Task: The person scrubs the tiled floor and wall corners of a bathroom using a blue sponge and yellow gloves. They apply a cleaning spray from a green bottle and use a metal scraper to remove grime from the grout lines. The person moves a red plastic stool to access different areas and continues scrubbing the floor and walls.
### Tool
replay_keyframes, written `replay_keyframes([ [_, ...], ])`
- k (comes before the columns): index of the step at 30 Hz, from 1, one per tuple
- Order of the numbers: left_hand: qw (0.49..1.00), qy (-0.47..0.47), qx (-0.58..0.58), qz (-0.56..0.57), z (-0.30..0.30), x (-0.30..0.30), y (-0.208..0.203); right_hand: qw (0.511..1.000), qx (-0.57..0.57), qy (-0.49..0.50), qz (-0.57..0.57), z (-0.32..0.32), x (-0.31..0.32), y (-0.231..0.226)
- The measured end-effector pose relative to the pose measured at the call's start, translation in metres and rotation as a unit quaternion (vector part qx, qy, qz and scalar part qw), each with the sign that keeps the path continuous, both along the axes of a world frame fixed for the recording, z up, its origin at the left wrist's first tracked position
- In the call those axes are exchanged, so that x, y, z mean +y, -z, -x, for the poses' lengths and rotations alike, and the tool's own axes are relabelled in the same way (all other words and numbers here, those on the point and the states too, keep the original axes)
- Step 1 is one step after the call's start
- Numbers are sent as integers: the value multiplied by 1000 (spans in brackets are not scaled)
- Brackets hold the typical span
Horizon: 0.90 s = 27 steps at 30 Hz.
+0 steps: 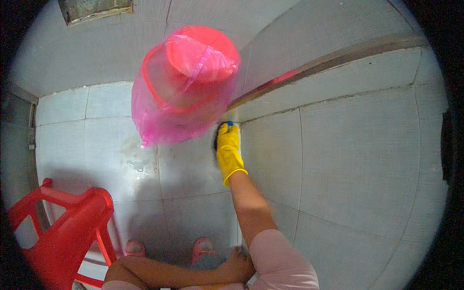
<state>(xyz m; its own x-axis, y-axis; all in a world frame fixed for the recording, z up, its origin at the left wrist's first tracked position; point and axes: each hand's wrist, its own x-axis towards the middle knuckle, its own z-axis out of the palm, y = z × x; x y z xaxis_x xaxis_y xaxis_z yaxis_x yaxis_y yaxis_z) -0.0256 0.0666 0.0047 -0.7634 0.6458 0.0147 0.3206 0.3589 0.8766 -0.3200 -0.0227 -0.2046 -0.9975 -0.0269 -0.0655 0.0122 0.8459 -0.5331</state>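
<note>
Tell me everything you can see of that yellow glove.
The yellow glove is worn on the right hand. It is bright, plain and rubbery-looking, creased, with a loose cuff ending at the wrist. Its fingers point away from the person, bent over a dark object with a blue part, too blurred to identify. It is low down, near a pink plastic bag and beside the tiled surface on its right; whether it touches either is unclear.

Far in the scene, a translucent bag [186, 126] is glowing magenta-pink over a red, rounded form [203, 53]; to its right, a glove [229, 151] is showing plain yellow against a blue object [230, 123]; near left, a seat [67, 227] is gleaming solid red. Right-hand tiles [357, 154] are carrying fine grey crosshatching; near right, a sleeve [284, 258] is looking pale pink.
</note>
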Motion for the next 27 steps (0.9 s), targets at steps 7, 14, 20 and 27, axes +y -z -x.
replay_keyframes([
  [7, 1000, 9, -6, 3, -11, 7, -11, 969, -196, -136, 56, -108, 2, -41],
  [14, 996, -11, 67, -65, -22, 24, -16, 935, -322, -98, 114, -185, 117, -22],
  [20, 991, -15, 105, -88, -19, 1, -46, 939, -272, -163, 136, -211, 128, 2],
  [27, 976, -105, 180, 56, -27, -27, -94, 899, 83, -412, -120, -210, 109, -48],
])
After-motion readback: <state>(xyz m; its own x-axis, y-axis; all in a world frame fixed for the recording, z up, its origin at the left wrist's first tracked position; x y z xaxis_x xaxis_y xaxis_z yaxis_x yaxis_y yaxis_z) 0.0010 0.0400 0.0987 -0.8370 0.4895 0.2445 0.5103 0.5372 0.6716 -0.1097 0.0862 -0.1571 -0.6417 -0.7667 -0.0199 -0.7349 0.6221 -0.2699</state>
